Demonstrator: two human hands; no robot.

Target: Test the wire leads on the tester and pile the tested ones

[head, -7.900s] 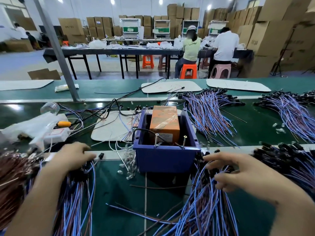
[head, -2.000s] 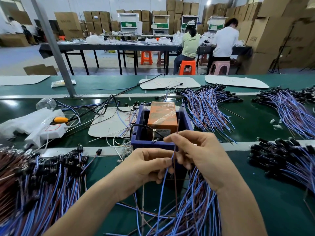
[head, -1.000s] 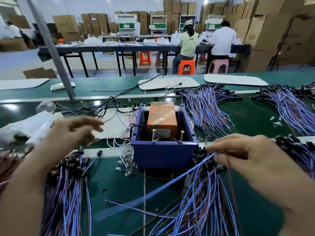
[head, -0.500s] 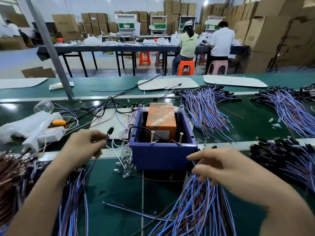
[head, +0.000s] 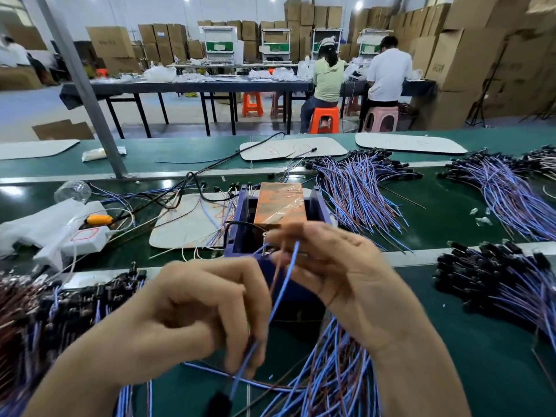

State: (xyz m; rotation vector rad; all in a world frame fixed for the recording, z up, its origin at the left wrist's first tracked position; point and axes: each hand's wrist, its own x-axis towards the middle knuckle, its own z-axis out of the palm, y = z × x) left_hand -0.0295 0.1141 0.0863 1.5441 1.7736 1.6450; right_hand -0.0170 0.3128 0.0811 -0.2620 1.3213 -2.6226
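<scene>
Lead [head: 282,285] near-upright, left hand [head: 192,314] low, right hand [head: 340,281] high

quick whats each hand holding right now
Left hand: closed, pinching the thin blue-and-brown wire lead.
Right hand: closed, pinching the same lead's upper end.

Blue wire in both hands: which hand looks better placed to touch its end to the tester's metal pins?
Probably the right hand: its fingers pinch the wire near its top, close to the tester; the left hand grips it lower down.
</scene>
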